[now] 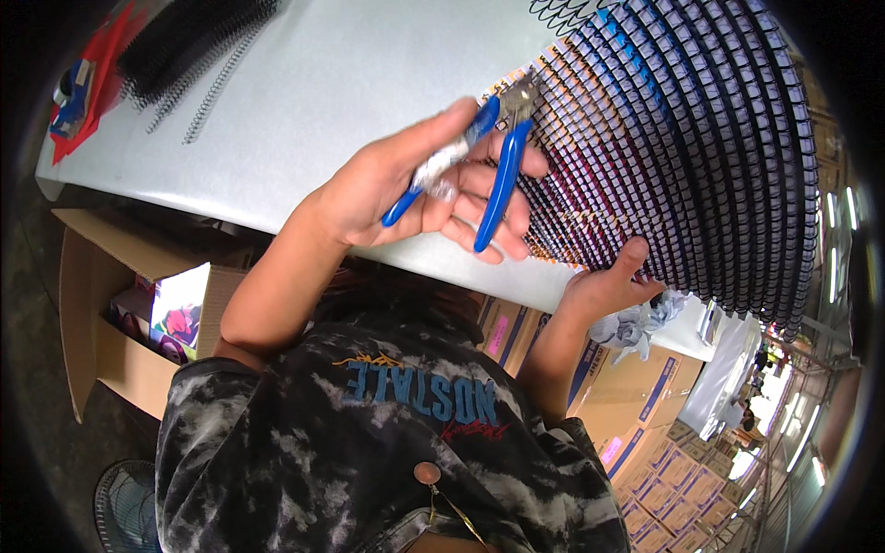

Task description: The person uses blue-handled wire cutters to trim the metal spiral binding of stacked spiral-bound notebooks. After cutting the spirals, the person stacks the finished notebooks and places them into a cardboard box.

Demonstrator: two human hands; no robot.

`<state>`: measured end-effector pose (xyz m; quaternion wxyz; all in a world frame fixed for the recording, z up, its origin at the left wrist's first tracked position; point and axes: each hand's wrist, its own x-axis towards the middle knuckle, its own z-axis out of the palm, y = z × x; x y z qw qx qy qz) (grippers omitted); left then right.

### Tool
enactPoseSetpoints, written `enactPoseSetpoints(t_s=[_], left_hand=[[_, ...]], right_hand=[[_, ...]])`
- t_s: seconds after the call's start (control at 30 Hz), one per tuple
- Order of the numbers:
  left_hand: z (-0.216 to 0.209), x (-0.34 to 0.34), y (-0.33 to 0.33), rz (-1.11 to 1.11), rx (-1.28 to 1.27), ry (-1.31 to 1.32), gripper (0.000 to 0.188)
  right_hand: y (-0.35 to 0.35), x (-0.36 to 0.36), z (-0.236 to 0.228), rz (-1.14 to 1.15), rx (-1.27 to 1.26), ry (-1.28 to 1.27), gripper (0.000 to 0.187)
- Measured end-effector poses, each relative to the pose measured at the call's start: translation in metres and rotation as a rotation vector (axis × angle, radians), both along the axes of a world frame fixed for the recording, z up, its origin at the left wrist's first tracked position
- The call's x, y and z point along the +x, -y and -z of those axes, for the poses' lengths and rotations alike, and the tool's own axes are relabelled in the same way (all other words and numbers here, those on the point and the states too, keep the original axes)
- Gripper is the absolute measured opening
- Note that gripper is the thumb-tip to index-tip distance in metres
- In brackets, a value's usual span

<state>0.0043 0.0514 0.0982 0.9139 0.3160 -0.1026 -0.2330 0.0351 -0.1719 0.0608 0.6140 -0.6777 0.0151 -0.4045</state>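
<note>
My left hand (415, 180) holds a pair of blue-handled wire cutters (504, 180), one handle by the thumb and the other across the fingers. The handles are spread, and clear tape wraps one of them. The cutter jaws reach the edge of a large fanned stack of spiral-bound books (645, 138) with black coils. At the near edge of this stack is my right hand (604, 293), its thumb up against the coils and its other fingers mostly hidden. A loose end of coil (562, 13) sticks out at the stack's far side.
The stack lies on a white table (304, 101). Loose black coils (189, 41) and a red sheet (97, 78) lie at its far left. Below stands an open cardboard box (138, 359) with printed items. Crumpled plastic (636, 327) and stacked cartons (645, 387) are at the right.
</note>
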Motion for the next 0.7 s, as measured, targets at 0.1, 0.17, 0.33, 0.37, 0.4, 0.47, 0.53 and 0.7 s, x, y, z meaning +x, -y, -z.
enactPoseSetpoints(t_s=[0.1, 0.17, 0.33, 0.37, 0.4, 0.47, 0.53, 0.7], left_hand=[[0.007, 0.005, -0.002, -0.014, -0.022, -0.040, 0.065], [-0.004, -0.001, 0.004, -0.327, 0.753, 0.191, 0.064], [0.007, 0.000, 0.008, -0.469, 0.968, 0.366, 0.066], [0.008, 0.001, 0.004, -0.300, 0.708, 0.294, 0.067], [0.009, 0.000, -0.003, -0.135, 0.452, 0.220, 0.068], [0.008, 0.004, -0.007, 0.040, 0.108, 0.161, 0.071], [0.002, 0.009, -0.005, 0.041, -0.019, 0.058, 0.072], [-0.015, 0.000, 0.002, -0.417, 1.052, 0.255, 0.057]], right_hand=[[0.005, 0.000, 0.005, 0.044, -0.013, -0.005, 0.077], [0.007, 0.001, 0.006, 0.081, -0.020, -0.023, 0.078], [0.005, -0.006, -0.003, 0.023, 0.062, -0.025, 0.079], [0.005, -0.006, -0.005, 0.021, 0.055, -0.032, 0.078], [0.004, -0.007, -0.009, 0.015, 0.052, -0.040, 0.078], [0.005, -0.004, -0.011, -0.021, 0.024, -0.020, 0.078], [0.004, -0.005, -0.010, 0.012, 0.043, -0.037, 0.079], [0.002, -0.007, -0.014, -0.033, 0.023, -0.037, 0.078]])
